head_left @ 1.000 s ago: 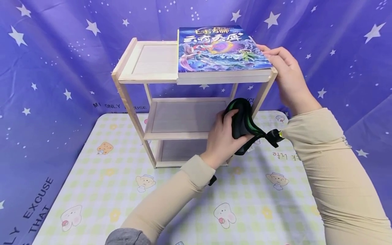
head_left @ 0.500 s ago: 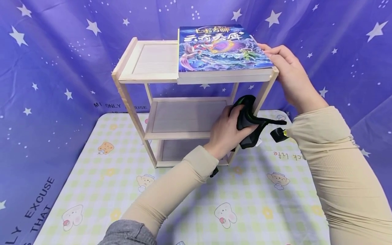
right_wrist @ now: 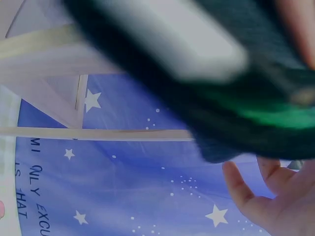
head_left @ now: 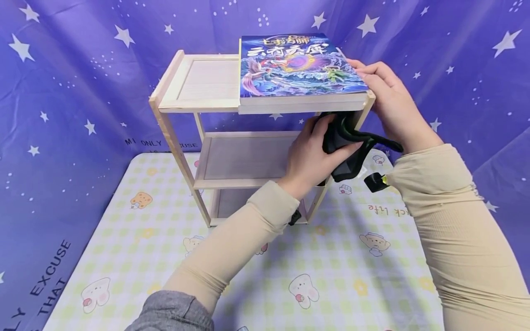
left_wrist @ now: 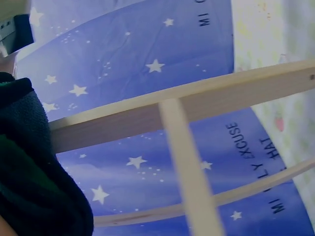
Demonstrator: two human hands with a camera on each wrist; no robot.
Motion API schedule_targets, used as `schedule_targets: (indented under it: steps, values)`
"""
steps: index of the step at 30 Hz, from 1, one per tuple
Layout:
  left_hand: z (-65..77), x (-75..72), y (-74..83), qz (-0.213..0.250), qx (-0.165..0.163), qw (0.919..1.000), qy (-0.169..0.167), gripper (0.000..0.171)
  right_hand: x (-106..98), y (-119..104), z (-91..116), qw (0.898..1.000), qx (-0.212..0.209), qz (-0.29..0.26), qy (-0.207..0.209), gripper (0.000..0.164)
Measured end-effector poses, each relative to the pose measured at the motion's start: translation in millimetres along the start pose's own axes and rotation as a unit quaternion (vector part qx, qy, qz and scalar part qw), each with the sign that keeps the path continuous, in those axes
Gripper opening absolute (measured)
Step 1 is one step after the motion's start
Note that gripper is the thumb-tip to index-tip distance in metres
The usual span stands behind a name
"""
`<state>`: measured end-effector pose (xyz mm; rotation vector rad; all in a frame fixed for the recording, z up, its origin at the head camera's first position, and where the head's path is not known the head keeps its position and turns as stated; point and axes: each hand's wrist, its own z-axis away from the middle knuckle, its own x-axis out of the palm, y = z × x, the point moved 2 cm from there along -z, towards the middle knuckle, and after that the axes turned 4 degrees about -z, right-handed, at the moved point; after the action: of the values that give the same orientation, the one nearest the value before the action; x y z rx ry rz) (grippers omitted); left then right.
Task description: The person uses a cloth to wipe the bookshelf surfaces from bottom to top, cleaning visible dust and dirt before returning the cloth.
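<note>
My left hand (head_left: 306, 158) grips a soft black padded fabric piece with green trim (head_left: 349, 168), its thumb toward me. A strap-like flap sticks out to the right. The fabric lies against the right front post of a small three-tier wooden shelf (head_left: 203, 85), just under the top board. My right hand (head_left: 391, 103) holds the shelf's top right rail, fingertips beside the right edge of a thick blue illustrated book (head_left: 290, 73) lying flat on top. In the right wrist view the fabric (right_wrist: 167, 98) is close and blurred, hiding part of the right hand (right_wrist: 280, 206).
The shelf stands on a table with a green checked cartoon cloth (head_left: 256, 285). A purple curtain with white stars (head_left: 83, 92) hangs behind and at both sides. A black band piece (head_left: 376, 182) shows by the right sleeve. Wooden bars (left_wrist: 182, 162) cross the left wrist view.
My left hand has carried the black fabric piece up and to the right along the right post, from the middle tier to under the top board. My right hand stays on the rail.
</note>
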<state>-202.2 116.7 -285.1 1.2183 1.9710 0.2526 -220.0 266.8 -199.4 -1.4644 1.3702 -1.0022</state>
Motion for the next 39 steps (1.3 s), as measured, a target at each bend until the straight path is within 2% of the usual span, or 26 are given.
schedule_targets:
  steps: [6,15,22,28,39]
  values:
    - [-9.4,-5.0,2.7,0.038,-0.037,0.9978,-0.04,0.071,1.9,1.4,-1.9,0.999,-0.01,-0.031,-0.007,0.009]
    - [-17.0,-0.5,10.3,0.018,-0.078,0.9917,-0.101,0.079,0.7,2.6,-2.4,0.999,-0.013,-0.031,0.003,0.01]
    - [-21.2,3.8,12.9,-0.015,-0.07,0.991,-0.114,0.068,0.1,2.7,-1.4,1.0,-0.009,-0.016,0.024,0.009]
    - [-19.3,7.1,10.7,-0.029,-0.063,0.9899,-0.123,0.052,3.1,1.9,-1.9,0.999,-0.019,-0.027,0.01,0.009]
    - [-1.9,20.0,-1.9,-0.036,-0.057,0.9891,-0.131,0.056,3.1,4.4,0.5,1.0,-0.02,-0.014,0.017,0.013]
